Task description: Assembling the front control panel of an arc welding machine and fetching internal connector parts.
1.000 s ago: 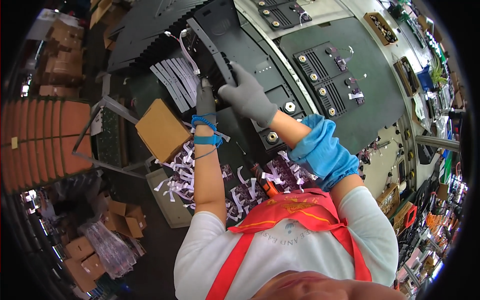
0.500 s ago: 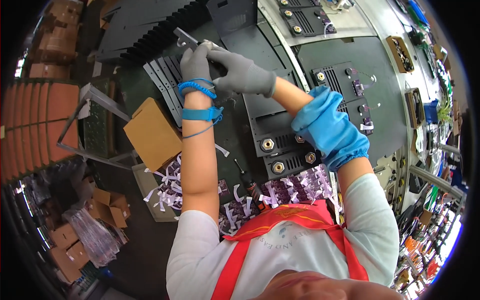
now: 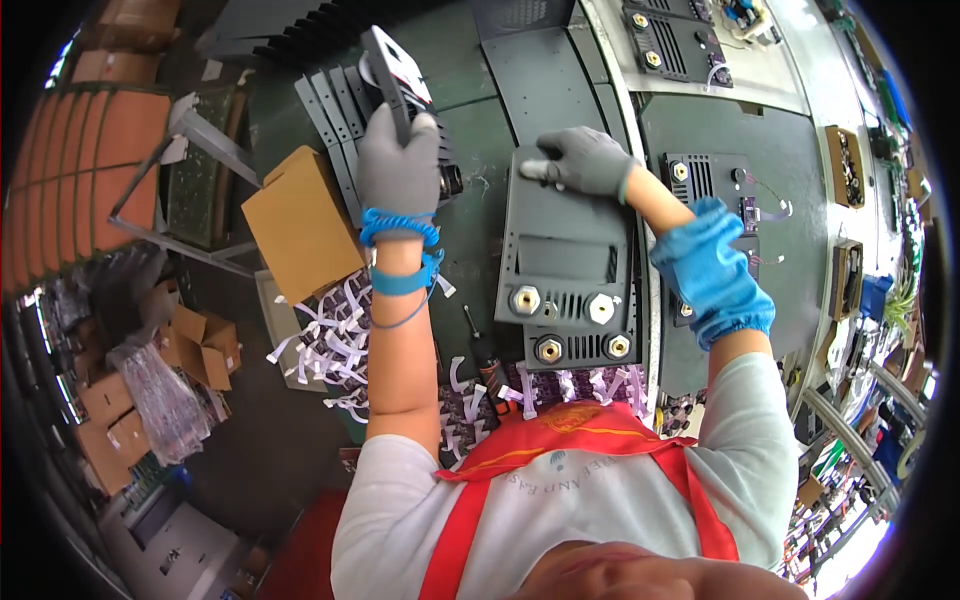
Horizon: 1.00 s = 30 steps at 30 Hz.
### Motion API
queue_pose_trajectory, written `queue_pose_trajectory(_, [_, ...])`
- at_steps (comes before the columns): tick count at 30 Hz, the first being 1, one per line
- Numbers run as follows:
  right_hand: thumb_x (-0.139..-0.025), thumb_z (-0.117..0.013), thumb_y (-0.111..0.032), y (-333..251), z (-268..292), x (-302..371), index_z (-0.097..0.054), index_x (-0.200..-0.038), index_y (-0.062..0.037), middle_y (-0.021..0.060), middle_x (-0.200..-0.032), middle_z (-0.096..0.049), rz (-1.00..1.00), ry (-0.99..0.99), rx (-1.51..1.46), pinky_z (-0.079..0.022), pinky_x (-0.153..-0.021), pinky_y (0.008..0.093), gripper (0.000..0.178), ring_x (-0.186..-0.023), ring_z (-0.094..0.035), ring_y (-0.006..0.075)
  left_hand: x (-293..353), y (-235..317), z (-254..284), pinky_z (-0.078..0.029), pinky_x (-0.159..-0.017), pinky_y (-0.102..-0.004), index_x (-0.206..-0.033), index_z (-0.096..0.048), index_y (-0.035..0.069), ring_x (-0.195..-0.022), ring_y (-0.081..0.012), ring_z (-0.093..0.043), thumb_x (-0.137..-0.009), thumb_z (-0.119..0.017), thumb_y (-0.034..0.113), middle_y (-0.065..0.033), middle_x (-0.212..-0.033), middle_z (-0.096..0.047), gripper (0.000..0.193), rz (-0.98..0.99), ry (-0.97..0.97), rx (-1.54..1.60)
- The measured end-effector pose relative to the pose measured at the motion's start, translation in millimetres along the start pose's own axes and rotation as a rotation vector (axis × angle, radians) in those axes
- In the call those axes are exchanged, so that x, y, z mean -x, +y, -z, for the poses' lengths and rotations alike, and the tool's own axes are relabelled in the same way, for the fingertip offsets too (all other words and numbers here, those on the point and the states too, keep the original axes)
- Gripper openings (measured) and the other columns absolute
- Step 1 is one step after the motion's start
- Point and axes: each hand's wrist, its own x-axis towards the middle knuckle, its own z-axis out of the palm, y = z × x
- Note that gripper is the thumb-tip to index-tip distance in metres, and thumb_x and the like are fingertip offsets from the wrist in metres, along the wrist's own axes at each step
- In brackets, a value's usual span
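My left hand (image 3: 398,165), in a grey glove, is closed around the lower end of a narrow dark metal plate (image 3: 388,75) held upright. A pale surface shows beside the plate's edge. At that hand's right lies a short black cylindrical part (image 3: 452,180); whether they touch is unclear. My right hand (image 3: 590,163), also gloved, has its fingers bent over the upper end of a dark metal panel (image 3: 560,215) with slots and brass fittings. That panel overlaps a similar panel (image 3: 580,348) nearer me. Several dark metal strips with holes (image 3: 335,125) stand left of my left hand.
A cardboard box (image 3: 305,225) stands left of my left forearm, beside a pile of white-ended ribbon cables (image 3: 335,330). A screwdriver (image 3: 480,345) lies near my apron. More slotted panels (image 3: 705,180) are on the right, past a pale rail (image 3: 640,200). Stacked dark parts (image 3: 300,30) fill the far left.
My hands have separated. My right hand has moved right and nearer me onto the dark panel, which sits at a different angle. My left hand keeps the plate, now turned more upright.
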Motion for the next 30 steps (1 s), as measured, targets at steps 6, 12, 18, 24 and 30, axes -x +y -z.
queue_pose_trajectory(6, [-0.074, -0.067, -0.049, 5, -34, 55, -0.063, -0.111, -0.0135, 0.0131, -0.124, -0.055, 0.491, 0.285, 0.231, -0.039, -0.098, 0.0437, 0.052, -0.116, -0.052, 0.0324, 11, -37, -49, -0.050, -0.070, -0.0473, -0.128, -0.040, -0.005, -0.079, -0.0422, -0.063, -0.083, -0.056, 0.020, -0.0278, -0.083, -0.062, 0.054, 0.090, -0.004, -0.327])
queue_pose_trajectory(12, [-0.073, -0.070, -0.046, 8, -23, 66, -0.061, -0.119, -0.0182, 0.0136, -0.137, -0.044, 0.484, 0.102, 0.416, -0.030, -0.107, 0.0484, 0.054, -0.129, -0.039, 0.0334, 44, -34, -60, -0.047, -0.084, -0.0476, -0.143, -0.019, 0.000, -0.095, -0.0465, -0.058, -0.088, -0.056, 0.030, -0.0308, -0.107, -0.058, 0.073, -0.051, 0.050, -0.438])
queue_pose_trajectory(18, [-0.088, -0.060, -0.035, 64, 38, -31, -0.061, -0.116, -0.0049, 0.0155, -0.104, -0.067, 0.019, 0.076, -0.241, -0.050, -0.082, 0.0346, 0.042, -0.091, -0.065, 0.0230, 77, -56, -57, -0.049, -0.077, -0.0494, -0.138, -0.028, 0.003, -0.096, -0.0465, -0.057, -0.094, -0.049, 0.030, -0.0283, -0.115, -0.056, 0.057, 0.141, 0.057, -0.291])
queue_pose_trajectory(24, [-0.093, -0.044, -0.025, 102, 8, -106, -0.057, -0.108, -0.0029, 0.0216, -0.105, -0.064, -0.435, 0.473, 0.341, -0.050, -0.082, 0.0476, 0.030, -0.098, -0.063, 0.0380, 81, -63, -67, -0.050, -0.074, -0.0468, -0.125, -0.042, -0.003, -0.092, -0.0456, -0.058, -0.093, -0.052, 0.024, -0.0287, -0.108, -0.057, 0.043, -0.152, 0.202, -0.246])
queue_pose_trajectory(30, [-0.094, -0.040, -0.020, 114, 14, -118, -0.051, -0.106, -0.0093, 0.0193, -0.093, -0.065, -0.295, 0.749, 0.321, -0.051, -0.071, 0.0498, 0.020, -0.087, -0.064, 0.0400, 85, -59, -64, -0.051, -0.074, -0.0465, -0.123, -0.043, -0.002, -0.092, -0.0452, -0.058, -0.093, -0.051, 0.026, -0.0268, -0.104, -0.058, 0.041, -0.105, 0.104, -0.249])
